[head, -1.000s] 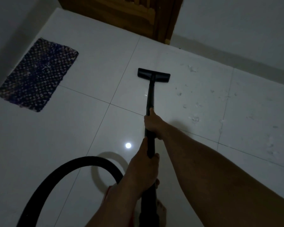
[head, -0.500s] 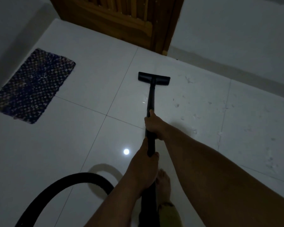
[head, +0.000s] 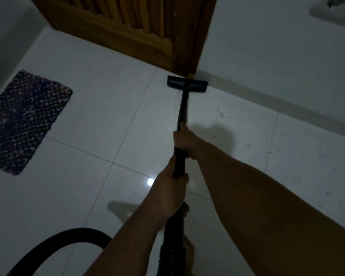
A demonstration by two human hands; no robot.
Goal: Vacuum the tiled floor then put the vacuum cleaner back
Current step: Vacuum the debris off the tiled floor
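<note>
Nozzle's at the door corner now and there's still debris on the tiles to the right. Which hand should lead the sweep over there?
Probably the right hand: it grips the wand farther forward, nearer the nozzle, on the same side as the specks. The left hand holds the rear end and looks better suited as a pivot.

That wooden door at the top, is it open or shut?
Cannot tell for sure. The door meets its frame with no visible gap, so it looks shut, but only its bottom shows.

Woven mat [head: 26,121] — wooden door [head: 127,26], dim.
</note>
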